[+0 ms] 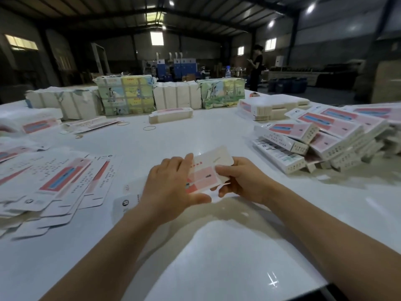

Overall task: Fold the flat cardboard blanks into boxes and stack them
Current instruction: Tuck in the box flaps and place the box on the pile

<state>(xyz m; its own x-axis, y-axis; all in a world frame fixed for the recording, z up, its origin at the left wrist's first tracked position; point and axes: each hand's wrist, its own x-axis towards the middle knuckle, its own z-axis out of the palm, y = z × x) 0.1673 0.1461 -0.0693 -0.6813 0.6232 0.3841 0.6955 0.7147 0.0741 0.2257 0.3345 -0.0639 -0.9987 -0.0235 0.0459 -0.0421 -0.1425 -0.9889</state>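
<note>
You were in the middle of the folding step, with one blank (pixel 208 170) held just above the white surface (pixel 217 246) in front of you. Your left hand (pixel 171 192) lay over its near left part, fingers fairly straight across the top and the thumb tucked under the near edge, so the card was pinched between them. Your right hand (pixel 240 181) had a closed grip on the right edge, thumb on the printed face and curled fingers beneath. How far the panels were already creased I could not tell, since your hands covered most of them.

The next move, as I judge it, called for turning the side panels along their scored lines and tucking the rounded end flap (pixel 217 156), then setting the box on the heap of finished boxes (pixel 314 144) at your right.

The blank was thin, stiff card, glossy white with pink and red print, its far flap plain and round-cornered. The loose pile of flat blanks (pixel 54 183) at your left showed the same print plus rows of small dots. The finished boxes were long, slim and rectangular, with pale ends marked by dots. The surface was smooth and reflective, so card would likely slide on it easily.
</note>
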